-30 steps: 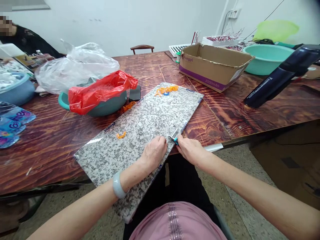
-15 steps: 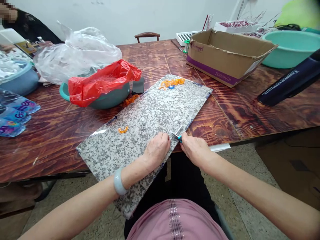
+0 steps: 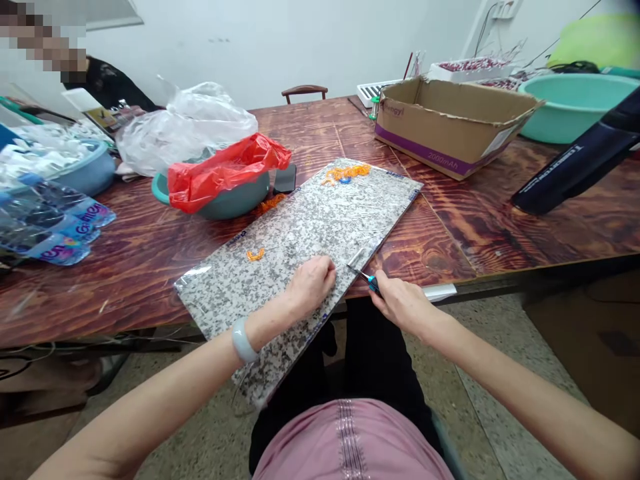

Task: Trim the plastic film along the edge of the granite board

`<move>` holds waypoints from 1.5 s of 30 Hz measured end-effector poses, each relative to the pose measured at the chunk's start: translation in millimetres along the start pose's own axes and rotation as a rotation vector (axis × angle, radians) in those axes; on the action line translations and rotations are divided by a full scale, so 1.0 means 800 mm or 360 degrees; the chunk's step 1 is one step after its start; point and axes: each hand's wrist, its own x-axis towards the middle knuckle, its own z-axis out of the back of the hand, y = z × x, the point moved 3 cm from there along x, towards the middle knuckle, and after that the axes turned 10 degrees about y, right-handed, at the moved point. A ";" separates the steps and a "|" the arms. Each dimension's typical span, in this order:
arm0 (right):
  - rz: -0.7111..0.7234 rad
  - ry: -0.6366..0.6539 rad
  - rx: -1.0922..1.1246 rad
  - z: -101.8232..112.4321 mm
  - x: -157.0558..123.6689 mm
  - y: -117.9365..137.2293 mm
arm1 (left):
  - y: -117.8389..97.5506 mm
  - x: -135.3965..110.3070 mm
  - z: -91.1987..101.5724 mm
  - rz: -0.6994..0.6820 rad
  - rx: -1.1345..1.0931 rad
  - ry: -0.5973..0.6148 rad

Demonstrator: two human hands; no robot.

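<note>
A speckled grey board [image 3: 280,247] lies slanted over the near edge of the wooden table [image 3: 450,227]. My left hand [image 3: 311,285] rests on the board's near right part with its fingers curled shut; what it pinches is too small to see. My right hand [image 3: 400,303] sits just off the board's right edge, closed on small pliers with blue handles [image 3: 367,279], whose tips point toward my left hand. A small orange bead piece [image 3: 255,255] lies on the board to the left. A pile of orange beads [image 3: 345,173] sits at the board's far end.
A teal bowl with a red plastic bag [image 3: 225,173] and a clear bag [image 3: 185,127] stand behind the board. A cardboard box [image 3: 450,120], a teal basin [image 3: 575,100] and a dark blue device [image 3: 575,167] are at the right. Another person [image 3: 100,83] sits far left.
My right hand with the pliers has drawn back slightly to the right, away from my left hand. The view has shifted a little.
</note>
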 end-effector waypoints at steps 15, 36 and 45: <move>0.0063 -0.0201 0.0470 0.015 0.005 -0.051 | 0.000 -0.006 -0.015 -0.0049 -0.0143 -0.0130; 0.0545 -0.0174 0.0247 0.078 0.118 -0.079 | -0.020 0.011 -0.007 0.0016 -0.0004 -0.0018; 0.0807 -0.0051 0.0276 0.080 0.120 -0.062 | -0.024 0.006 -0.015 -0.0097 0.0535 0.0059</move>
